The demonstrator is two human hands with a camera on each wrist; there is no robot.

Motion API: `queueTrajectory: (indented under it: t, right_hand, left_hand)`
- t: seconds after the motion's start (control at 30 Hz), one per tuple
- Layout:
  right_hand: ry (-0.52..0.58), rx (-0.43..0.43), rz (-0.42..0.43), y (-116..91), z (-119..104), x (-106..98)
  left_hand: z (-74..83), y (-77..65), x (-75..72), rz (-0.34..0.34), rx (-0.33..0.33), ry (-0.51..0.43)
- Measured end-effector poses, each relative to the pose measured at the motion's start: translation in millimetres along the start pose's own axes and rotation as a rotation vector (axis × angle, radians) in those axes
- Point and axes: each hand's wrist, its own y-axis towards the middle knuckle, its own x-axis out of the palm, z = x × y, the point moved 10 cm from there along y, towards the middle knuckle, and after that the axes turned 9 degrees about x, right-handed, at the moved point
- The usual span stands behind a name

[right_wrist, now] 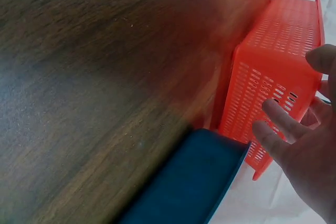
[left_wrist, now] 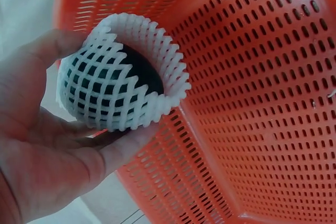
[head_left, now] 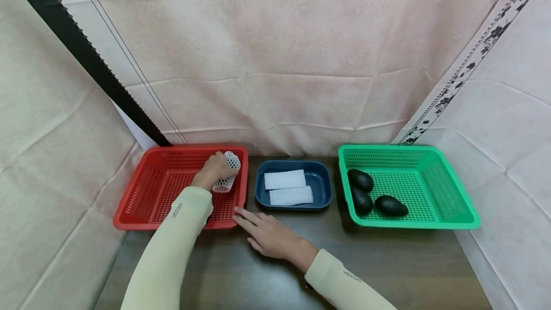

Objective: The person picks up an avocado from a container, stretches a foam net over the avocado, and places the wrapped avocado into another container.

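Note:
My left hand [head_left: 214, 171] grips a dark avocado [left_wrist: 140, 71] in a white foam net [left_wrist: 100, 90], at the right end of the red basket [head_left: 172, 181]. In the left wrist view the thumb and fingers are curled round the net, whose mouth gapes and bares part of the avocado. My right hand [head_left: 275, 236] reaches to the red basket's near right corner with spread, fairly straight fingers; its fingertips are at the rim. Between the baskets stands a dark blue tray [head_left: 323, 185] holding two flat white foam nets, the farther net [head_left: 284, 180] and the nearer net [head_left: 292, 196].
To the right is a green basket [head_left: 430, 195]. Three dark avocados lie at its left side, one avocado [head_left: 391, 205] nearest the middle. All containers stand on a dark wooden table [head_left: 241, 276], with pale cloth [head_left: 275, 61] hanging behind and at the sides.

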Motion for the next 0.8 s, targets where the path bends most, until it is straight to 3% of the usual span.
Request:
queueTrajectory:
  t: [0.4, 0.8]
  right_hand:
    - [0.017, 0.005, -0.024, 0, 2, 7]
    - [0.086, 0.011, -0.081, -1, 4, 9]
  left_hand:
    - [-9.6, 11.7, 12.4, -0.065, -0.011, 0.04]
    - [-18.1, 19.5, 25.4, -0.051, -0.045, -0.001]
